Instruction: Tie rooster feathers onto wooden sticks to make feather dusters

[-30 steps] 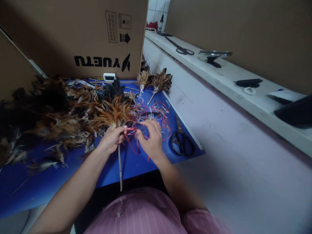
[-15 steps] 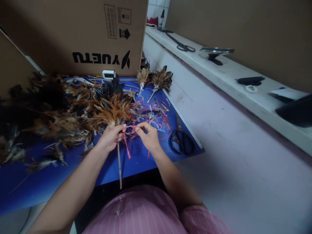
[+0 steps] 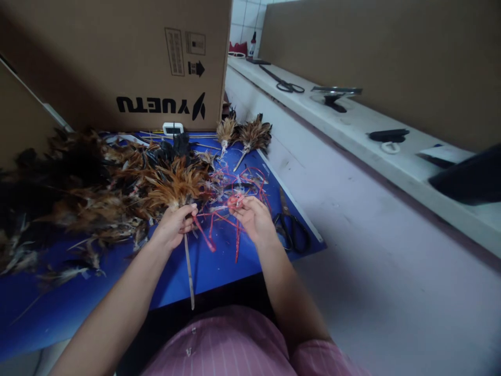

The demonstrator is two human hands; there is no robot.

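My left hand (image 3: 175,223) is closed around the neck of a feather duster (image 3: 176,183), its brown feathers fanning out above the fingers. The duster's thin wooden stick (image 3: 189,274) runs down below that hand toward the table's front edge. My right hand (image 3: 254,218) is closed on a bunch of pink plastic string (image 3: 236,201), off to the right. Strands of the string stretch between the two hands, and loose ends hang below them. Scissors (image 3: 290,227) with black handles lie just beyond my right hand, partly hidden by it.
Loose feathers (image 3: 90,203) pile up on the left of the blue table (image 3: 168,287). Two small feather bundles (image 3: 254,133) lie at the back right. A cardboard box (image 3: 97,62) stands behind. Along the right, a white ledge (image 3: 348,122) carries another pair of scissors (image 3: 287,86).
My right hand has moved right, away from the left, drawing the string out between them. My left hand still holds the duster. The whole view has shifted slightly.
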